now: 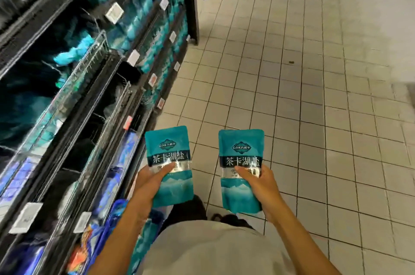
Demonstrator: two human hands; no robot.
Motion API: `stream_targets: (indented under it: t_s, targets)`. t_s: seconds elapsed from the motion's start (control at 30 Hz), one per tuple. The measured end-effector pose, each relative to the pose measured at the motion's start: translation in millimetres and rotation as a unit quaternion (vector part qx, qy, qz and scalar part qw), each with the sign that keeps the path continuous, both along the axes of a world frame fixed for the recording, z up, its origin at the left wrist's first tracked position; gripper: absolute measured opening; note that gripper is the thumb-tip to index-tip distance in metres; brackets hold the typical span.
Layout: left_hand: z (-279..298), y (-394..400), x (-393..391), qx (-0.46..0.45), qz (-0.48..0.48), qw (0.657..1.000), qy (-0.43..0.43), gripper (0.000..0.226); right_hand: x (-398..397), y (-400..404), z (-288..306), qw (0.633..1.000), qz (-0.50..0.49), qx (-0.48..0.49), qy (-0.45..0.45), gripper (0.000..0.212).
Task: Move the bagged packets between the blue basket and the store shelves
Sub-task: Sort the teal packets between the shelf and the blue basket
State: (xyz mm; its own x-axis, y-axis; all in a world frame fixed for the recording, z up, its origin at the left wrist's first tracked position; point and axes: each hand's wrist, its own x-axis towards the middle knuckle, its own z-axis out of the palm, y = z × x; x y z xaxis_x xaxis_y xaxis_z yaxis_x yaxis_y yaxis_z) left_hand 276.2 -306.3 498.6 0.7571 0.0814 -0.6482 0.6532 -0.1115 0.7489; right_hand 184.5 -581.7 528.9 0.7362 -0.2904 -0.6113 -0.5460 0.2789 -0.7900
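Teal packets were held upright, one in each hand, above the tiled floor (314, 95). The left packet (169, 162) was gripped by the left hand (148, 184), thumb laid across its front; the right packet (241, 166) was gripped likewise by the right hand (262, 187). The two packets were kept apart, side by side. Dark store shelves (94, 86) stocked with similar teal bags were seen at the left. A blue basket (116, 214) was partly seen beneath the left forearm, beside the shelves.
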Motion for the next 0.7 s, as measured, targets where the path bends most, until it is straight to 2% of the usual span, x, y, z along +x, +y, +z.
stream_targets:
  t_s: [0.3, 0.7]
  targets:
    - [-2, -67, 175, -0.022, -0.086, 0.994, -0.059, 0.026, 139, -44, -7, 0.996, -0.084, -0.006, -0.008, 0.029]
    - [17, -138, 395, -0.028, -0.136, 0.988, -0.06, 0.029, 333, -96, 18, 0.987, -0.161, -0.008, -0.024, 0.028]
